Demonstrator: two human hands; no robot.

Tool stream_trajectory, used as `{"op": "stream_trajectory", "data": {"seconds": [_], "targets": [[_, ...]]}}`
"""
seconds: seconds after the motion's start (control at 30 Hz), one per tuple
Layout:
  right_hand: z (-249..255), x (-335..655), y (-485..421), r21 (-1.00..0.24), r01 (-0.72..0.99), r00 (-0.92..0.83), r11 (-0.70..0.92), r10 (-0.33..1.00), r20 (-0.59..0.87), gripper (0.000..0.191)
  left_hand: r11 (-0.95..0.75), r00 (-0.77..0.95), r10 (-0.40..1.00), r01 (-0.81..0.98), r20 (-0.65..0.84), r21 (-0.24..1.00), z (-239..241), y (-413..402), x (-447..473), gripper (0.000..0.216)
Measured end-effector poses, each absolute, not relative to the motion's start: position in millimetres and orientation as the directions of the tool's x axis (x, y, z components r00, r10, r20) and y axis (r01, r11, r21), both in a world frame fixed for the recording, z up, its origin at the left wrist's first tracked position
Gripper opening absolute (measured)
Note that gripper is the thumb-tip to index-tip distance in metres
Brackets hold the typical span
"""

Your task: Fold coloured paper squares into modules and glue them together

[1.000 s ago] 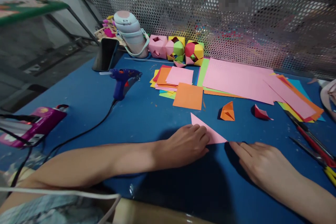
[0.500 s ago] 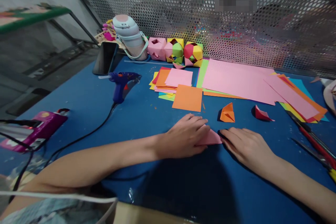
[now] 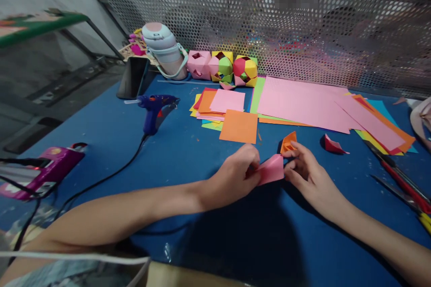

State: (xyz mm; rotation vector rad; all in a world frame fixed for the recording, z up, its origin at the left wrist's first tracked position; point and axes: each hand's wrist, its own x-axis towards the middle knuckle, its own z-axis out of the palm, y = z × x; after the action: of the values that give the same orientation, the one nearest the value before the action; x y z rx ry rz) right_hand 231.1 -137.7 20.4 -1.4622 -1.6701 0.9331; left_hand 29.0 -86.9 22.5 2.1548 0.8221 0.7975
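Observation:
My left hand (image 3: 238,171) pinches a folded piece of pink paper (image 3: 272,170) between thumb and curled fingers, raised a little off the blue table. At the paper's right edge is my right hand (image 3: 308,172), its fingers bent and apart; whether a fingertip touches the edge I cannot tell. Just behind those fingers stands a folded orange paper piece (image 3: 287,141), partly covered by them. Farther right lies a folded red-pink piece (image 3: 333,145). An orange paper square (image 3: 238,126) rests behind my left hand, against a stack of coloured squares (image 3: 228,100).
Large pink sheets (image 3: 303,103) and paper strips (image 3: 377,123) lie at the back right. Scissors (image 3: 400,193) are at the right edge. A blue glue gun (image 3: 153,110) with its cord, a phone (image 3: 133,78), a bottle (image 3: 164,49) and paper balls (image 3: 222,67) stand left and behind.
The pink paper, pressed flat under my left hand before, is now lifted and tilted up in its pinch. My right hand has risen and spread its fingers.

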Motion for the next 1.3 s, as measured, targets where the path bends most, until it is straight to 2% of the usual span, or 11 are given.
{"op": "stream_trajectory", "data": {"seconds": [0.13,0.3,0.43,0.53,0.63,0.73,0.9,0.97,1.07,1.17,1.3], "targets": [[14,229,-142,-0.943,0.327,-0.06,0.058,0.997,0.041,0.051,-0.486,0.591,0.762,0.252,0.264,0.837,18,-95,33,0.018],[20,225,-147,-0.971,0.237,-0.087,-0.012,0.996,-0.033,0.046,-0.483,0.592,0.761,0.245,0.265,0.841,13,-101,38,0.018],[20,216,-152,-0.953,0.294,-0.149,0.066,0.989,0.023,0.068,-0.509,0.638,0.721,0.223,0.27,0.831,12,-104,41,0.018],[20,212,-155,-0.938,0.329,-0.188,0.111,0.981,0.051,0.068,-0.506,0.649,0.714,0.219,0.262,0.834,13,-104,42,0.018],[24,213,-157,-0.932,0.357,-0.208,0.056,0.978,-0.021,0.072,-0.498,0.654,0.714,0.22,0.252,0.839,14,-104,44,0.017],[27,214,-156,-0.872,0.49,-0.121,-0.005,0.99,-0.074,0.083,-0.484,0.668,0.704,0.204,0.24,0.851,13,-105,45,0.02],[27,220,-148,-0.821,0.572,0.013,-0.009,1.0,-0.002,0.051,-0.362,0.578,0.8,0.249,0.162,0.898,13,-99,43,0.011],[27,224,-143,-0.811,0.584,0.025,-0.005,1.0,0.012,0.048,-0.291,0.511,0.851,0.275,0.117,0.916,12,-93,40,0.016],[27,230,-136,-0.818,0.572,0.013,-0.059,0.998,-0.063,0.04,-0.217,0.484,0.874,0.309,0.044,0.926,11,-82,36,0.017],[28,234,-130,-0.846,0.523,0.0,-0.099,0.993,-0.116,0.03,-0.307,0.537,0.841,0.374,0.066,0.875,11,-76,34,0.015],[28,237,-124,-0.913,0.387,-0.023,-0.127,0.989,-0.147,0.03,-0.5,0.632,0.761,0.426,0.147,0.754,9,-72,33,0.014]]}}
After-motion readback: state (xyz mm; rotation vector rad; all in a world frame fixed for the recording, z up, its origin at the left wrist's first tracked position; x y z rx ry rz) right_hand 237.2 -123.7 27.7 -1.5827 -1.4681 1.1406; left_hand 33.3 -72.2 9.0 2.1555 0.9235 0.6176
